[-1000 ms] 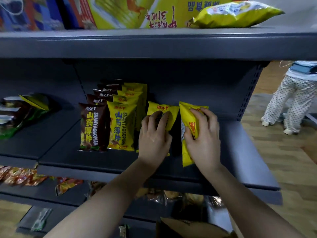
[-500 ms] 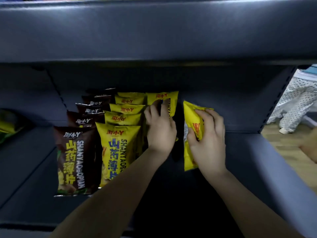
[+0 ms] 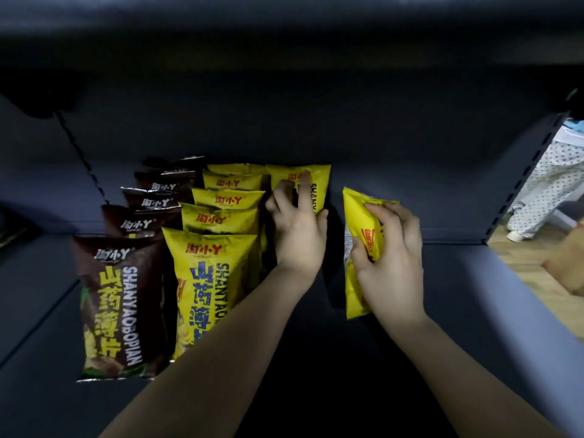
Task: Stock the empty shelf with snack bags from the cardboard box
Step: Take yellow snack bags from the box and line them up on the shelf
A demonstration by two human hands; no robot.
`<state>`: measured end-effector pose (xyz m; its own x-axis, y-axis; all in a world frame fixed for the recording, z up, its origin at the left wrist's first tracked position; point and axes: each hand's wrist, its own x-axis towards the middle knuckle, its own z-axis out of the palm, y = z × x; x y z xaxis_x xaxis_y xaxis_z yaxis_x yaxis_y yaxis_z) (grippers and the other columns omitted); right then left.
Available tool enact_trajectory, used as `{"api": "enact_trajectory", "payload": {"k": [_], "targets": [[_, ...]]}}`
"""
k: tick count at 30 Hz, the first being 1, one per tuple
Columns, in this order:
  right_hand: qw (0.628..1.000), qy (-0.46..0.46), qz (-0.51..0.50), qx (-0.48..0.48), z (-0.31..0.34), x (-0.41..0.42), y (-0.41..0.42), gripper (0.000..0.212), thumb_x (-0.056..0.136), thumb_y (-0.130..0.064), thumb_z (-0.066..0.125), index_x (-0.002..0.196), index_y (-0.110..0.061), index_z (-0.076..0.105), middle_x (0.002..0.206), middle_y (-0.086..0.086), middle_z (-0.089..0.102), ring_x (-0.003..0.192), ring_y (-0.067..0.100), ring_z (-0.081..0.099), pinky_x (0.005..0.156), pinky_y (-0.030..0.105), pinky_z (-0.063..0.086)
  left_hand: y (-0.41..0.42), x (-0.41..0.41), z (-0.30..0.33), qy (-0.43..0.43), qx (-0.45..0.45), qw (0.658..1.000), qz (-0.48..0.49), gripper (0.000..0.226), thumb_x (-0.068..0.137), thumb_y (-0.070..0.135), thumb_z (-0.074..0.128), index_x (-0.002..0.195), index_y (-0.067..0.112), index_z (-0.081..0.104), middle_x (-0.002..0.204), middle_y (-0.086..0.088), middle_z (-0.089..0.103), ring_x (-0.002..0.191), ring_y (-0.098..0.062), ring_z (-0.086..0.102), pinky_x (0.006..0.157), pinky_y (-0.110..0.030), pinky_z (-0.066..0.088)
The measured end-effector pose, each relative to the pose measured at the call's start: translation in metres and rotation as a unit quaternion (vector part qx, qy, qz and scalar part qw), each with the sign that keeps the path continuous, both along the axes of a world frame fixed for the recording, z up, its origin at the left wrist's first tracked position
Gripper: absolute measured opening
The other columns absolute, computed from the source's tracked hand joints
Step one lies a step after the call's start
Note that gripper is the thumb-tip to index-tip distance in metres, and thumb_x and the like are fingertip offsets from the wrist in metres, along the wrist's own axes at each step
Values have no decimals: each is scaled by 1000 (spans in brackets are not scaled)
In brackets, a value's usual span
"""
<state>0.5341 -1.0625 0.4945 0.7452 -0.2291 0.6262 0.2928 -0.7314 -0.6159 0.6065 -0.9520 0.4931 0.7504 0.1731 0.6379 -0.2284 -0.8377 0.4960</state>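
Right hand point(image 3: 390, 257) grips puffy yellow foil snack bag point(image 3: 360, 235) mid-body: light, crinkly, slippery (contents likely fragile). Left hand point(image 3: 298, 229), fingers extended, steadies rear yellow standing bag point(image 3: 319, 184) beyond it.

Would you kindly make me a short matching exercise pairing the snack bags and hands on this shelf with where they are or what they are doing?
Things:
1. front brown bag
2. rear yellow bag
3. left hand
4. right hand

States:
A. grips a yellow bag turned edge-on
B. stands against the shelf's back wall
C. fingers touch the rear bag
D. heads the leftmost row

Pairs: 1-D, 2-B, 3-C, 4-A
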Motion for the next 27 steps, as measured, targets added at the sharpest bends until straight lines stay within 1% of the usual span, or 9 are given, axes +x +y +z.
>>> {"api": "enact_trajectory", "payload": {"k": [5,7,10,13,17,20,22,24,27], "targets": [[1000,-11,1,3,0,3,9,50,82,-15,64,129,-23,50,136,-2,38,127,20,37,89,29,36,-1,-13,-2,12,-9,1000,-6,52,90,31,41,139,12,41,138,-18,39,127,-38,35,91,-44,46],[1000,-22,3,14,2,4,15,49,81,-15,64,128,-23,51,135,-2,39,126,20,39,89,32,39,2,-21,-2,4,-32,999,-25,53,89,28,34,136,7,43,138,-17,40,126,-37,38,96,-42,42],[999,-36,23,31,7,7,26,47,82,-19,62,127,-23,51,135,-1,39,125,21,40,90,36,42,8,-41,-2,15,-102,993,-58,45,90,10,43,134,1,43,141,-19,38,121,-37,47,93,-40,43],[997,-37,65,29,13,14,40,46,83,-24,58,128,-23,51,135,0,39,124,23,43,91,37,42,17,-61,-2,18,-134,989,-66,47,85,5,40,132,2,46,133,-20,47,112,-36,54,88,-38,44],[995,-18,91,-24,15,26,55,45,89,-27,58,133,-24,48,139,2,36,125,24,39,87,41,47,23,-82,1,15,-105,991,-76,47,87,7,48,134,5,46,136,-15,47,125,-27,45,102,-34,37],[996,-7,71,-47,6,34,66,47,91,-28,56,136,-27,42,145,2,29,127,25,31,86,41,45,26,-84,2,55,-93,990,-91,52,89,5,49,140,6,39,142,-12,41,132,-25,39,107,-29,31],[996,-16,39,-80,-6,40,74,49,91,-27,57,137,-29,38,147,5,22,128,27,26,91,46,43,30,-81,-2,82,-87,986,-117,62,84,2,54,143,8,33,143,-10,40,133,-23,38,109,-33,33],[994,-1,1,-107,-20,45,84,54,91,-30,56,139,-31,33,151,5,17,131,28,24,97,49,39,32,-78,-7,96,-96,983,-125,68,79,-4,54,143,8,31,141,-9,41,132,-21,39,105,-34,36],[992,21,-35,-115,-26,49,92,61,91,-35,54,145,-31,26,155,8,14,135,31,26,100,52,36,34,-78,-13,93,-124,981,-113,66,79,-9,47,141,7,34,139,-8,44,131,-19,41,107,-34,36]]}}
